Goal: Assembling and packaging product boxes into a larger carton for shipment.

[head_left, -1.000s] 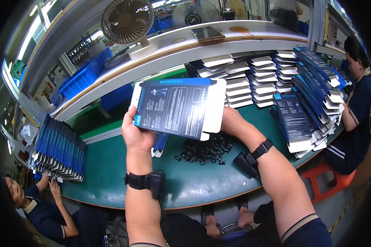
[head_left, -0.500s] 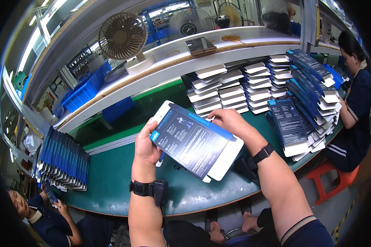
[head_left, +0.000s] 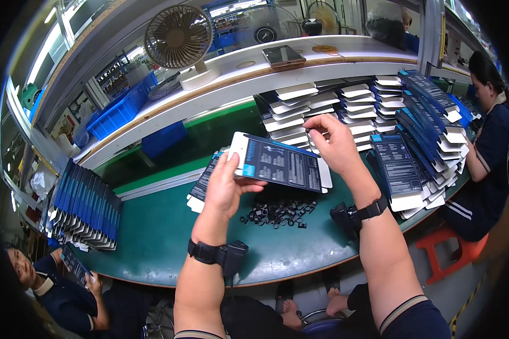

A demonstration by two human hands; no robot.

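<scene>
My left grip (head_left: 225,189) is closed on one end of a flat dark-blue box (head_left: 281,164), thumb on top by its white end flap and fingers underneath. I hold the box tilted above the tabletop (head_left: 152,243), its printed face turned up toward me and another white flap at its far right end. My right grip (head_left: 338,144) is raised just above that right end, apart from the box, thumb and fingertips drawn close together; a small dark spot shows there, but I cannot tell whether I am pinching anything.

Below the box lies a loose heap of small black pieces (head_left: 280,214). Another box (head_left: 202,185) rests behind my left wrist, partly hidden. To my left stands a tight row of boxes (head_left: 87,209); to my right, leaning boxes (head_left: 398,164) overlap, with white-flapped stacks (head_left: 316,104) farther back. On the shelf (head_left: 232,77) beyond stand a fan (head_left: 178,37) and a phone (head_left: 283,55), lying flat.
</scene>
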